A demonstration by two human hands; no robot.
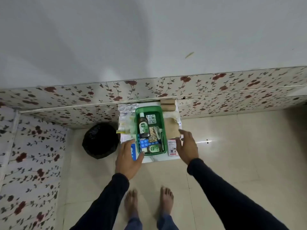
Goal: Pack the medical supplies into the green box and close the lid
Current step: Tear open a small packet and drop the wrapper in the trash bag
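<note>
The open green box [150, 130] sat on a small white counter [153, 158] against the floral wall, holding a Dettol bottle [143, 126], a silver blister pack [151, 119] and a blue blister pack [144, 143]. The left hand [128, 159] hovered at the box's near left corner and the right hand [186, 146] beside its right wall, both with fingers spread open and holding nothing. A brown envelope [172, 129] and a white carton [172, 147] lay just right of the box, and a black bag [99, 141] stood on the floor to the left.
</note>
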